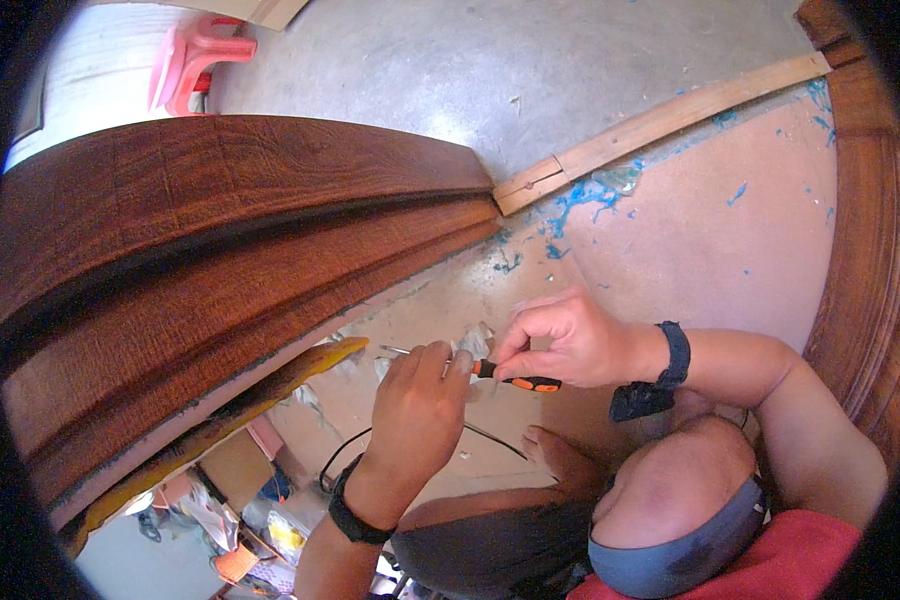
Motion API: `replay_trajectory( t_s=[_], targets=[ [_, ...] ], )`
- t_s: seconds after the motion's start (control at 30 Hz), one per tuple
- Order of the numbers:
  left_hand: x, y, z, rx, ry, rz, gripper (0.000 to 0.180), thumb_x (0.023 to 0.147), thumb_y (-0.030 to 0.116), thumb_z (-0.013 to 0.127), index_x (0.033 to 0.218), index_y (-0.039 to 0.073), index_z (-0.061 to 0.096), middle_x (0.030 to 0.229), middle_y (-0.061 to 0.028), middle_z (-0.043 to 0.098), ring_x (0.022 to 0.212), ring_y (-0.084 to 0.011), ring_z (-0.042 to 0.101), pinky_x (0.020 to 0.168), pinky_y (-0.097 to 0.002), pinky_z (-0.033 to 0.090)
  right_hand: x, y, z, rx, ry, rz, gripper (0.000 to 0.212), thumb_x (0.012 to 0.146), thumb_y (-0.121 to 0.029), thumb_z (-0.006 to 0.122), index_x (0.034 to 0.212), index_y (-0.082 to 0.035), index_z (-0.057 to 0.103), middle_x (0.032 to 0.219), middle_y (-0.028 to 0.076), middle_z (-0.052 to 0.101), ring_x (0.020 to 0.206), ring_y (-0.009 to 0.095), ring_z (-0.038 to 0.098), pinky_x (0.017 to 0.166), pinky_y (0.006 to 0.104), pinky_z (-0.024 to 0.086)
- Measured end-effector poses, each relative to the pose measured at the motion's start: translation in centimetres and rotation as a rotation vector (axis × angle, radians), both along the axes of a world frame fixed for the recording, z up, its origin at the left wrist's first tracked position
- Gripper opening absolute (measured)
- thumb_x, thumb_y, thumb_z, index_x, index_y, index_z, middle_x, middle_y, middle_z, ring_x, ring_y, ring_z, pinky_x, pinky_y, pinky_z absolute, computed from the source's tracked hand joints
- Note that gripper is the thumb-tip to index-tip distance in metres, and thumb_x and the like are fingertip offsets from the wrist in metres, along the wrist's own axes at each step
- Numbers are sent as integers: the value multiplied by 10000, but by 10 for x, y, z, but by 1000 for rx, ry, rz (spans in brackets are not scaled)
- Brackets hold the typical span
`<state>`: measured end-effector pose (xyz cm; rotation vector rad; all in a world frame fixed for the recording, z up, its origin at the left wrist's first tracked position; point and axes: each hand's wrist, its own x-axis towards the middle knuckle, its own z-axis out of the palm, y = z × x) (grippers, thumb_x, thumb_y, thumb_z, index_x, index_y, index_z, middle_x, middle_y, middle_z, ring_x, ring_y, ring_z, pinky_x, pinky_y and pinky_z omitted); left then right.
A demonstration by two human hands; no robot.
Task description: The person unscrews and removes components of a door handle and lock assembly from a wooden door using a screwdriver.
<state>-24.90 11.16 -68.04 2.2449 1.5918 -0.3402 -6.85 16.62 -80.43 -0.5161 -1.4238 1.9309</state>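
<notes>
A screwdriver with a black and orange handle lies across both my hands, its thin metal shaft pointing left. My left hand is closed around the shaft, so its middle is hidden. The tip shows past my knuckles, close to a yellow-edged strip under a dark brown wooden panel. My right hand is closed, thumb and fingers pinched together at the front of the handle. Whether a small piece is also between them I cannot tell. Both wrists wear black straps.
A wooden batten runs from the panel's end to brown woodwork on the right. Blue scraps litter the floor beside it. A thin black cable passes behind my left hand. Mixed clutter lies lower left; a pink stool stands far left.
</notes>
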Motion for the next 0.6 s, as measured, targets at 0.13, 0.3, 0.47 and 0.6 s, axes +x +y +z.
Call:
replay_trajectory(
  t_s=[0.13, 0.3, 0.47, 0.6],
  targets=[
    [0, 1, -6, 63, -42, -35, 162, 813, 43, 630, 963, 19, 576, 910, -154, 581, 818, -343, 593, 713, -446, 494, 4, 4, -5, 113, -14, -122, 234, 832, -206, 782, 732, -20, 682, 625, 84, 646, 530, 147, 607, 512, 298, 478],
    [4, 12, -10, 96, -74, -47, 146, 812, 43, 639, 943, 20, 578, 904, -155, 588, 799, -350, 590, 686, -452, 485, 16, 9, -9, 137, -281, -53, 249, 889, -221, 713, 770, -5, 675, 586, 131, 590, 513, 176, 589, 504, 320, 459],
    [5, 19, -22, 157, -115, -19, 160, 808, 39, 676, 942, 18, 591, 902, -156, 599, 792, -358, 590, 686, -459, 484, 19, 5, -11, 68, -278, -5, 271, 922, -251, 636, 990, 10, 660, 720, 212, 638, 614, 306, 647, 574, 391, 501],
    [9, 24, -30, 211, -162, 19, 173, 792, 30, 679, 949, 18, 605, 939, -146, 601, 818, -344, 596, 711, -442, 492, 19, 5, -13, 125, -244, 141, 302, 926, -263, 626, 1073, -1, 660, 762, 252, 643, 666, 368, 652, 627, 428, 516]
  ],
)
